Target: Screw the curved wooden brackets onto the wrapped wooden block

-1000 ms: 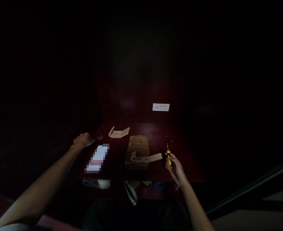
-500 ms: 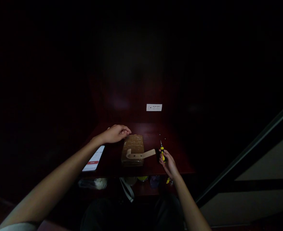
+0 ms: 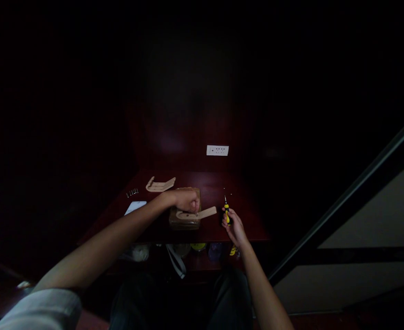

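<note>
My left hand is over a brown block wrapped in shiny clear film. Its fingers are pinched together at a hole in the curved wooden hook, which lies across the block with its straight end past the right side. Whatever is in the pinch is too small to make out. In my right hand is a yellow-and-black screwdriver, held by the handle with the tip pointing away from me, just right of the hook's end.
More wooden hooks lie at the back left of the dark red table. Several small metal screws sit left of them, near a phone partly behind my forearm. A white socket is on the wall. A shelf below holds a strap.
My left hand has moved right and toward me, from the block's far left corner onto the hook. The wooden hooks and screws behind it now show. My right hand still holds the screwdriver.
</note>
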`<state>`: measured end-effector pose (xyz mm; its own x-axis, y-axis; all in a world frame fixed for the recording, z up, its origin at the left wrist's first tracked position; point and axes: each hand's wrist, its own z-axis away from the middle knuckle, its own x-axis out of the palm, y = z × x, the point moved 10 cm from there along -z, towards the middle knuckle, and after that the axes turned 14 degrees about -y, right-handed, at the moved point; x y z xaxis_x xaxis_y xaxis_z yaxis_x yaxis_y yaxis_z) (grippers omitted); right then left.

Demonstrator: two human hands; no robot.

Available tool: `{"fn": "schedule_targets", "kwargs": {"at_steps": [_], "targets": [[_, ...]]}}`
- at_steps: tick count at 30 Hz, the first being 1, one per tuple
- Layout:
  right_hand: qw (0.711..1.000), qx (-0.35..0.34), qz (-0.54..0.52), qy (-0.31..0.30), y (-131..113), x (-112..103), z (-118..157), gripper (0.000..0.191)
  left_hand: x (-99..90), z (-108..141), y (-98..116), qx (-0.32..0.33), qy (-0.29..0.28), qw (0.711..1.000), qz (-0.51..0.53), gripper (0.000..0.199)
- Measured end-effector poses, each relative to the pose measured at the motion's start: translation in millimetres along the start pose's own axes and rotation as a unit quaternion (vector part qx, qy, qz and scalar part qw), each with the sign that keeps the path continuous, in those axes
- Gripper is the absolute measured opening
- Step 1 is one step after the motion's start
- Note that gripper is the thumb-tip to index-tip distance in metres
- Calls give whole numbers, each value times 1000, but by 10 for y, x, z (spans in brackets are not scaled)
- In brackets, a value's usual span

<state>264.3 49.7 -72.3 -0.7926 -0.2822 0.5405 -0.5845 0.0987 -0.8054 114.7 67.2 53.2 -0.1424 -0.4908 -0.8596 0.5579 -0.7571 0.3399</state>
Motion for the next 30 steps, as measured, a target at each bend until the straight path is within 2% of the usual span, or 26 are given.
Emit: {"fn": "schedule_targets", "kwargs": {"at_steps": [6, 9, 15, 20, 30], "targets": [[1000, 5, 23, -16, 18, 70, -9, 19, 28, 16, 50, -6, 11, 1000, -27, 25], [999, 10, 40, -15, 43, 87, -12, 20, 16, 3, 55, -4, 33, 999, -28, 22], [999, 18, 43, -8, 72, 42, -9, 24, 76, -119, -86, -36, 33, 999, -17, 13], [999, 20, 40, -6, 74, 23, -10, 24, 52, -148, -65, -42, 47, 997, -54, 10], [999, 19, 28, -3, 53, 55, 4, 24, 108, -174, -72, -68, 14, 996, -59, 15]]}}
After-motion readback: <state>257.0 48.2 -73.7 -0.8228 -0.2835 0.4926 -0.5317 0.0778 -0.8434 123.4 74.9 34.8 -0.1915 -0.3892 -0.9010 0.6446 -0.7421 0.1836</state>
